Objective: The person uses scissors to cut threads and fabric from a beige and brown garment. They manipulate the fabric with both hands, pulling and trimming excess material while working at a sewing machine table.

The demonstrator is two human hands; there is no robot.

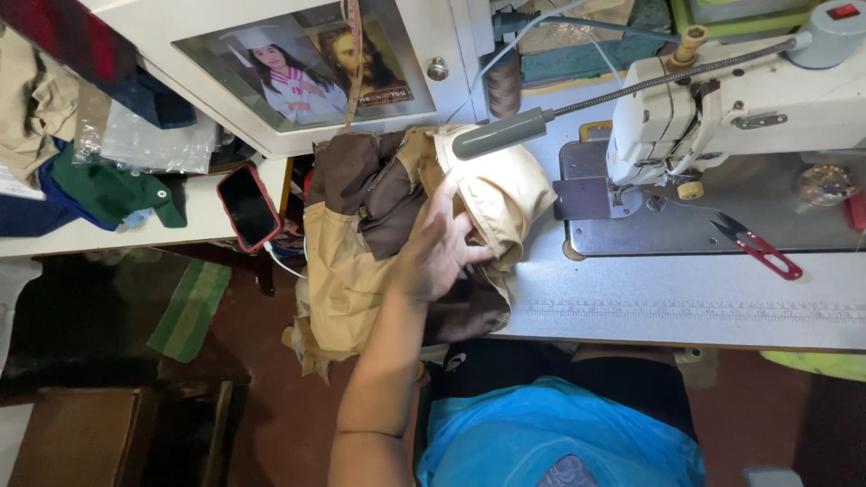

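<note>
Tan-brown garment [361, 261] under left hand [437, 248], beside sewing machine [722, 108].

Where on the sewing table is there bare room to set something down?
Bare strip of table along the front edge, below the thread snips. Crowded at the table's left end, where the left hand presses the tan and brown garment.

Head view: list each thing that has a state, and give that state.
Left hand: fingers spread, pressing on the garment.
Garment: tan and brown, bunched, hanging over the table edge.
Lamp: on, lighting the garment.
Phone: screen dark, cable plugged in.
Snips: lying loose on the machine bed.
Sewing machine: no cloth under the needle.
Right hand: not in view.
</note>
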